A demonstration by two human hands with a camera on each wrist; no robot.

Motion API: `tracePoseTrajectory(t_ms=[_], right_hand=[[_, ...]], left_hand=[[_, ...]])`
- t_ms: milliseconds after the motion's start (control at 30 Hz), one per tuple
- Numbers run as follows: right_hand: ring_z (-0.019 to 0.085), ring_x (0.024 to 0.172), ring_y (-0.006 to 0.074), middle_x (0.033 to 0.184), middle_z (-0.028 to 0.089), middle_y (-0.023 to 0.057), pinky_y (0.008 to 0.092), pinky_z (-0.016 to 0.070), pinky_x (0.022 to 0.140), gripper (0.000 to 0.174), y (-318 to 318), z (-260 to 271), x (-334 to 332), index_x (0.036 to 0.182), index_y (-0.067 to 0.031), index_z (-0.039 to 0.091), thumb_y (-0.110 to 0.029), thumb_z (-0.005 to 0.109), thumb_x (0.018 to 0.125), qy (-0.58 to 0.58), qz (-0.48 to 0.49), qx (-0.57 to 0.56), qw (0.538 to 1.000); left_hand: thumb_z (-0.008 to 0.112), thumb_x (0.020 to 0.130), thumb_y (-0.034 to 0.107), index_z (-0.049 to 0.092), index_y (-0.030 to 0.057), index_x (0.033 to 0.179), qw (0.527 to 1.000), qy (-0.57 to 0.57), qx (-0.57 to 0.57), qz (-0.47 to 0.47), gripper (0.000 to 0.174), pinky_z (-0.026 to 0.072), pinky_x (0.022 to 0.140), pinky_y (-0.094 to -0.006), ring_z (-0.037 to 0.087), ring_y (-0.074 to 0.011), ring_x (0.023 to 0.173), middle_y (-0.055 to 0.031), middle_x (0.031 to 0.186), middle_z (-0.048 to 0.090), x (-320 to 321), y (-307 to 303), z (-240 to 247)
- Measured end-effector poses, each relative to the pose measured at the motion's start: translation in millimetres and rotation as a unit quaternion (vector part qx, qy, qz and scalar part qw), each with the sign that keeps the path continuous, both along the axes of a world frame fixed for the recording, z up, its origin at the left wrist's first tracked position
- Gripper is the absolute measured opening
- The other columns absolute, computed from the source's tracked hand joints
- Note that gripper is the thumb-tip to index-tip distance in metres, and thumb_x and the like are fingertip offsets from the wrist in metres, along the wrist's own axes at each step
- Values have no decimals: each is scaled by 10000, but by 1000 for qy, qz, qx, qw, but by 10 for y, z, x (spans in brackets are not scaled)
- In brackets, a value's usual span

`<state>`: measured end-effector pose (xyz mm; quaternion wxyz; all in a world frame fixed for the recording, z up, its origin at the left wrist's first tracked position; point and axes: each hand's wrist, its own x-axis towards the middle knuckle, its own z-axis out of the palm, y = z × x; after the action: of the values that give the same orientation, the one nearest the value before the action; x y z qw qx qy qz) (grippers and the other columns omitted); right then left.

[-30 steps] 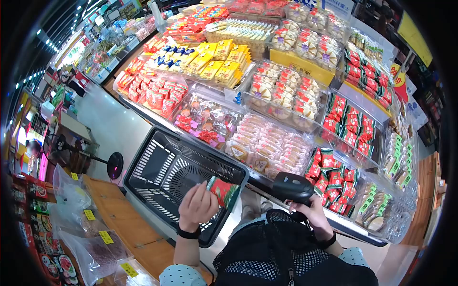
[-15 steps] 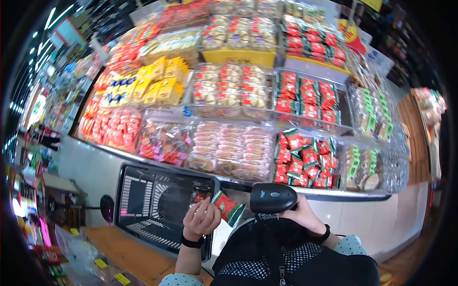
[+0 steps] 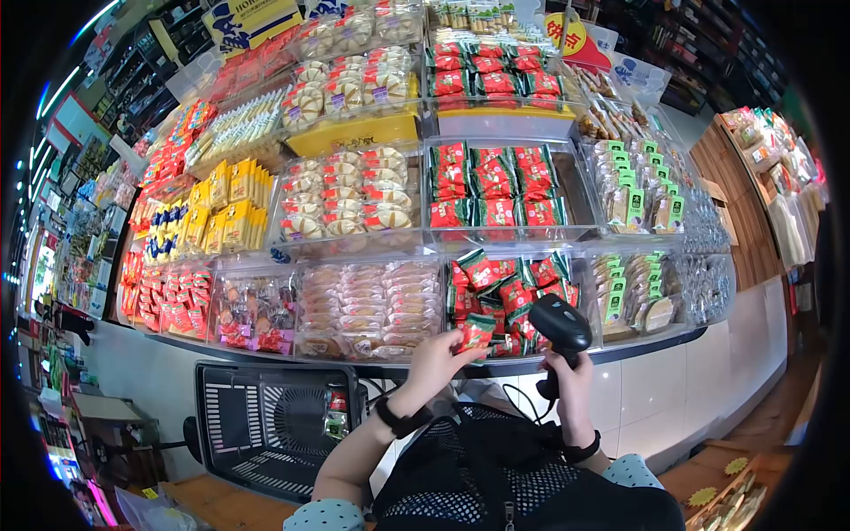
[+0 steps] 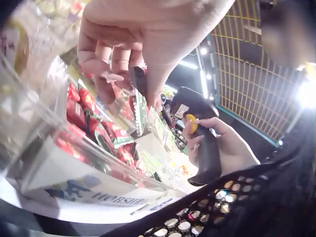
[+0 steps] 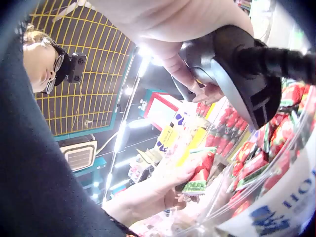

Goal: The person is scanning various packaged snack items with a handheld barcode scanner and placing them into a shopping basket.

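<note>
My left hand pinches a red and green packet at the front edge of a clear bin holding similar packets. The right wrist view shows the same packet in the left hand's fingers. My right hand grips the handle of a black handheld scanner, whose head stands over the right side of that bin. In the left wrist view, the right hand's fingers are curled round the scanner, with the thumb near a yellow button.
A black basket with a few packets inside stands below the display at the left. Bins of pink-wrapped pastries and green-labelled packs flank the packet bin. A black cable hangs beside the scanner.
The left hand has moved from beside the basket, right and up to the packet bin. A red and green packet now lies in the basket. The view has turned right; the scanner points toward the bin.
</note>
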<state>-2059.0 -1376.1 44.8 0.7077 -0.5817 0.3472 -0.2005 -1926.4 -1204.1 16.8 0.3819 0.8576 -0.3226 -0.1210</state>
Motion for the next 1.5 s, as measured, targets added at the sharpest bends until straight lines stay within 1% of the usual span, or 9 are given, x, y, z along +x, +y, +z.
tracePoseTrajectory(t_ms=[167,400,533,633,833,1000,1133,1367,1500], right_hand=[[551,656,92,737,585,28,227,431,595,190,-108,-173,-85,932,12,572,-45,616,757,20,-40,-25,999],[547,689,89,788,600,31,223,423,614,202,256,-213,102,956,-6,575,-69,628,772,38,107,-39,993],[544,707,78,828,623,46,220,421,624,230,681,-262,99,989,-2,574,-47,642,774,15,192,-10,981],[552,707,72,832,631,51,212,428,633,241,943,-325,82,999,9,577,-41,644,773,-6,276,-25,961],[553,721,83,836,621,53,224,432,653,233,1277,-321,60,979,12,579,-58,649,768,63,323,-29,944],[556,681,107,833,620,76,247,452,632,248,1558,-143,9,964,15,568,-67,634,740,115,320,-38,940],[561,747,108,877,623,69,244,450,691,263,1666,-131,-87,1000,12,561,-75,640,765,120,313,-51,941],[573,727,124,867,627,83,255,458,681,288,1808,-172,-220,1011,15,551,-52,652,750,174,262,-84,946],[574,728,120,855,626,78,256,457,673,299,1780,-142,-237,1017,17,552,-53,658,746,183,269,-88,942]], left_hand=[[558,836,222,572,41,887,997,-55,44,39,188,467,606,-404,589,-310,710,-144,787,598,-75,-203,-279],[583,807,101,568,56,1017,970,-72,-83,217,215,481,631,-297,596,-207,773,-100,937,594,-449,693,94],[588,828,103,563,41,1039,864,-52,-164,473,221,428,545,-243,545,-101,692,-48,888,577,-396,1814,331],[532,861,167,558,24,1047,805,-38,-125,578,235,425,603,-260,542,-131,698,-73,860,584,-414,2738,158],[598,763,300,527,4,1073,842,94,246,470,434,470,764,-417,564,-341,906,-180,1038,557,-597,3281,-1078],[560,767,272,522,-6,1081,877,104,300,361,421,444,792,-411,502,-304,1010,-152,1075,508,-577,2911,-2198],[499,807,283,567,53,1041,844,1,438,310,335,388,789,-355,471,-227,976,-89,1048,515,-515,2769,-2437],[520,791,213,591,80,1038,823,46,465,323,289,445,715,-363,536,-233,933,-38,988,577,-300,2926,-2550],[588,715,205,678,113,890,860,118,402,293,217,499,669,-343,625,-224,880,-107,950,651,-167,3240,-1590]])
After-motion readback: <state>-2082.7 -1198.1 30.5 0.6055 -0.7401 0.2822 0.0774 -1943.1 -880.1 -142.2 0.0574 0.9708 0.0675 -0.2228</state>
